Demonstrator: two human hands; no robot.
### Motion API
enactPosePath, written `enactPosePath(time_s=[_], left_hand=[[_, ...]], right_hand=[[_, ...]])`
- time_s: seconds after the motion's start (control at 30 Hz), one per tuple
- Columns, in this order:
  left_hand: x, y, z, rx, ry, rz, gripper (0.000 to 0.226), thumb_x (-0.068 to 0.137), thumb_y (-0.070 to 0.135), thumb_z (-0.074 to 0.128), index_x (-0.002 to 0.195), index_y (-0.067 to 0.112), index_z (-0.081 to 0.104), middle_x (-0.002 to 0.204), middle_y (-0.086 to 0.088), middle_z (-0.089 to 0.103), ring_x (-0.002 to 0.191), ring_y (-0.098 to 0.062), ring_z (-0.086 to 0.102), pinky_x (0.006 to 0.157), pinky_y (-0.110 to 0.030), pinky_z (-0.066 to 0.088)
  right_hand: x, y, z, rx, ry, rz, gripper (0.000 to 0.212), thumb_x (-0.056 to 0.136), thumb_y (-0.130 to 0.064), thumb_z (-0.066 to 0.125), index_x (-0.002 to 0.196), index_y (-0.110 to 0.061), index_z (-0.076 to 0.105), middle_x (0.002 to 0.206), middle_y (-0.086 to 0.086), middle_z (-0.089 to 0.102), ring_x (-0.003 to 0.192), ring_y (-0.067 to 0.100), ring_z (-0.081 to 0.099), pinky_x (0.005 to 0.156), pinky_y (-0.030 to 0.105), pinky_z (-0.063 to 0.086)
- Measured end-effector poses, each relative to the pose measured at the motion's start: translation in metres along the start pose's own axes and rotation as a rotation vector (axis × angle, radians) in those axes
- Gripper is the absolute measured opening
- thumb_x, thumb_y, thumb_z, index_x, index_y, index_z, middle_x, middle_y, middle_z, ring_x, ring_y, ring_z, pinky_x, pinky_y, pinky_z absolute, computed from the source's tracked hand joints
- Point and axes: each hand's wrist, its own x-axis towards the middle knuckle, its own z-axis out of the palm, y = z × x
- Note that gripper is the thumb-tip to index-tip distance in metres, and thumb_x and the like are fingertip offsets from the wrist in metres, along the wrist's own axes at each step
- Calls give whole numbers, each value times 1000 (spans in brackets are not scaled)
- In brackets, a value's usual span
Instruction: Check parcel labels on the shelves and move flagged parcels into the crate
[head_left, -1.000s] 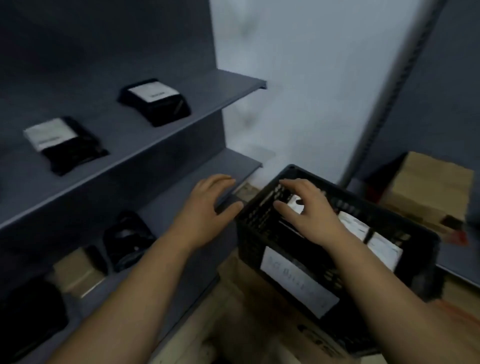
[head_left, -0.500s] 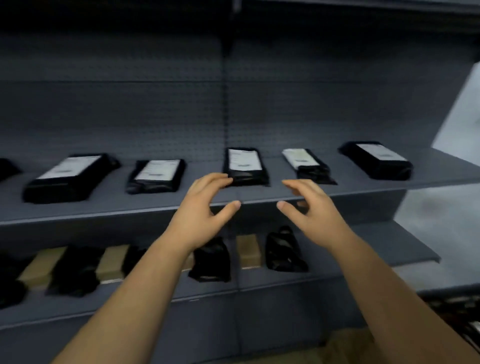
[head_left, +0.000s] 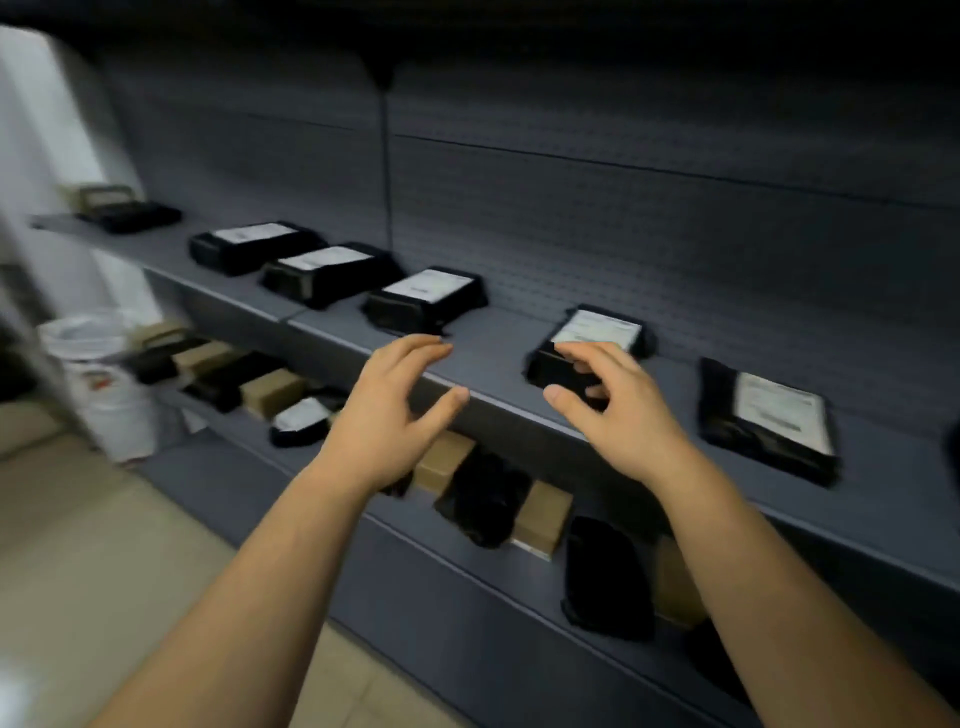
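Hovering by shelf (head_left: 496, 364) edge: left hand (head_left: 389, 415), right hand (head_left: 621, 421).

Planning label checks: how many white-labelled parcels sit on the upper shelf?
5 parcels: three left of the left hand, one behind the right hand, one far right. Blurred far-left parcel uncertain.

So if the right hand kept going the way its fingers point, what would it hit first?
Most likely the black labelled parcel just ahead of the right hand on the upper shelf; its fingertips overlap the parcel's near end in view, but contact is unclear.
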Motion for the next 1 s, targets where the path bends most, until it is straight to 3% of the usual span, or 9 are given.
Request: enactPosePath(time_s=[0.17,0.3,0.43,0.57,0.77,0.87,1.0], left_hand=[[7,-100,-70,164,86,-162,56,89,56,51,134,23,54,138,9,48,132,-11,40,110,-31,35],[12,-162,-143,312,174,-297,49,91,45,60,134,22,55,138,9,48,132,-8,38,108,-19,28],[3,-215,-204,419,303,-410,49,89,45,62,132,23,56,135,9,50,128,-7,41,109,-25,32],[-20,-269,-256,474,373,-517,49,89,47,62,133,27,54,135,16,45,127,3,34,107,-18,27],[-30,-375,-323,502,406,-562,55,87,53,58,135,27,52,139,13,44,126,6,29,107,-22,27],[-14,-429,-357,468,380,-522,66,82,66,48,134,26,53,138,12,45,128,1,34,108,-25,30],[28,-496,-392,456,326,-454,66,82,66,47,135,26,53,137,13,47,129,-4,38,108,-24,30]], right_hand=[[103,-34,118,138,-169,-143,49,90,-53,58,134,-34,51,128,-19,44,120,5,47,97,28,43],[187,-90,208,264,-266,-282,46,91,-45,62,134,-31,53,128,-18,45,119,3,46,101,32,44],[241,-152,289,341,-381,-422,45,91,-41,63,133,-29,54,126,-18,45,116,-2,46,100,30,45],[274,-210,368,389,-470,-502,47,88,-49,61,132,-32,55,127,-17,47,117,4,49,101,34,48],[315,-283,483,407,-537,-559,51,86,-48,62,133,-30,55,130,-16,46,121,6,48,104,37,46],[346,-306,521,385,-528,-517,56,83,-54,60,133,-31,55,131,-15,45,122,6,48,105,39,46],[395,-319,553,333,-473,-451,53,84,-53,59,133,-32,54,131,-16,45,121,6,47,103,38,47]])
